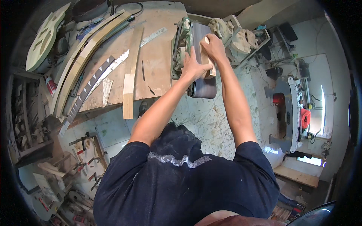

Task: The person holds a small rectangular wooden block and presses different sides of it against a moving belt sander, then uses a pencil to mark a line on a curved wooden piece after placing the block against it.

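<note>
A pale wooden block [206, 59] lies lengthwise against the dark belt of a belt sander [205, 89]. My right hand [215, 48] is closed round the block's far end from the right side. From the left, my left hand [195, 68] steadies the same block, its thumb laid across the near part and its fingers pointing away, spread over the belt's left edge. How firmly those fingers touch the wood is hard to see. Streaks blur the belt's surface. The sander's green metal frame and a roller [180, 56] show just left of my left hand.
Left of the sander, a workbench [156, 64] carries a long wooden strip [130, 84], a pencil-like dark stick [143, 70] and curved laminated wood strips [85, 56]. A guitar-shaped body [47, 35] is at far left. Carved wooden pieces [241, 40] lie right of the sander. Clamps [90, 160] are lower left.
</note>
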Tool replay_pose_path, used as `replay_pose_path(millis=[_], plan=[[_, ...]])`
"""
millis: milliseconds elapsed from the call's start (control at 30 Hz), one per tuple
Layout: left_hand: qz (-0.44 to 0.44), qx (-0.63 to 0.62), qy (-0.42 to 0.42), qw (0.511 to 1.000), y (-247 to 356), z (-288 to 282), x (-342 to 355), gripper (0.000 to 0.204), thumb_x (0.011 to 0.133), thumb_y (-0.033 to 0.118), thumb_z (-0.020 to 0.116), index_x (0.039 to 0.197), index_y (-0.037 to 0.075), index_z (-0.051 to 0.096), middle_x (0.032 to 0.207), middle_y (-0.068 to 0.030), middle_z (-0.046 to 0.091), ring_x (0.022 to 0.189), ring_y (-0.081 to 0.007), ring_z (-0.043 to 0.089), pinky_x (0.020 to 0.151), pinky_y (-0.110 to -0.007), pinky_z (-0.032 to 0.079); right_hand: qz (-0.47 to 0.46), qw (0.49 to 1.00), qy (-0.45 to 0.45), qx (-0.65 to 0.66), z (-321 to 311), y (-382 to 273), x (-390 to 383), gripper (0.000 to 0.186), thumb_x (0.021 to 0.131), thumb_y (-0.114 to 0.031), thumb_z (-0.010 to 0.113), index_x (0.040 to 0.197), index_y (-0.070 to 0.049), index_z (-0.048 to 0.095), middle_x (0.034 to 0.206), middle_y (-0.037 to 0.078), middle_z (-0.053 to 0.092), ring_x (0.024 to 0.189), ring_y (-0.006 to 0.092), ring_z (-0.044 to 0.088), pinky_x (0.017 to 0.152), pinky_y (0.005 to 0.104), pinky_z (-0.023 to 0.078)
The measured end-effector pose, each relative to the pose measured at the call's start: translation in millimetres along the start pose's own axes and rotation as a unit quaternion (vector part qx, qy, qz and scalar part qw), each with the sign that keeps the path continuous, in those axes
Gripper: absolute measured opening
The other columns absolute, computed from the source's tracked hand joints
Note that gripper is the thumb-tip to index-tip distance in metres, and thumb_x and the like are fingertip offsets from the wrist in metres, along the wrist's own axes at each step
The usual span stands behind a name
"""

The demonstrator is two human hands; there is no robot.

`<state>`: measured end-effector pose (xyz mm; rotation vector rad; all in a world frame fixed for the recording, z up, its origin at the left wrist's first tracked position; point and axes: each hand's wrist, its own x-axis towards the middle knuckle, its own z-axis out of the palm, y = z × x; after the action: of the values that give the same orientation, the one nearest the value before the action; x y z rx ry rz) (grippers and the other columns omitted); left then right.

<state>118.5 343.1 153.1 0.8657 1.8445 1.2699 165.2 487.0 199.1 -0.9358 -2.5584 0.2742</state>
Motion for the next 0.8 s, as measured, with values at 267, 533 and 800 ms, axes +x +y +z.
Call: replay_pose_path(millis=[267,533,800], plan=[[0.011,-0.002,-0.011,1.000,1,8,-3,0.132,0.060,0.046,0.082,0.157,-0.003,0.006,0.158,-0.0351,0.017,0.149,-0.0412,0.023,0.121,-0.042,0.024,0.013,1.000,-0.004,-0.001,-4,12,-7,0.046,0.080,-0.032,0.063,0.113,0.000,0.068,0.115,0.025,0.066,0.108,0.0420,0.062,0.094,0.0479,0.049],[0.086,-0.039,-0.021,0.995,-10,0,11,0.128,0.062,0.040,0.083,0.157,-0.004,0.009,0.156,-0.0310,0.025,0.146,-0.0380,0.030,0.118,-0.041,0.029,0.041,0.999,0.011,0.020,0,7,1,0.040,0.079,-0.030,0.062,0.107,-0.002,0.069,0.116,0.022,0.067,0.107,0.0402,0.064,0.092,0.0486,0.052],[0.061,-0.083,-0.080,0.991,2,-12,14,0.118,0.066,0.034,0.081,0.157,0.000,0.014,0.144,-0.0249,0.045,0.127,-0.0356,0.051,0.103,-0.042,0.043,0.032,0.998,0.007,0.061,2,7,1,0.034,0.079,-0.025,0.062,0.101,-0.001,0.072,0.109,0.024,0.068,0.104,0.0405,0.066,0.091,0.0493,0.053]])
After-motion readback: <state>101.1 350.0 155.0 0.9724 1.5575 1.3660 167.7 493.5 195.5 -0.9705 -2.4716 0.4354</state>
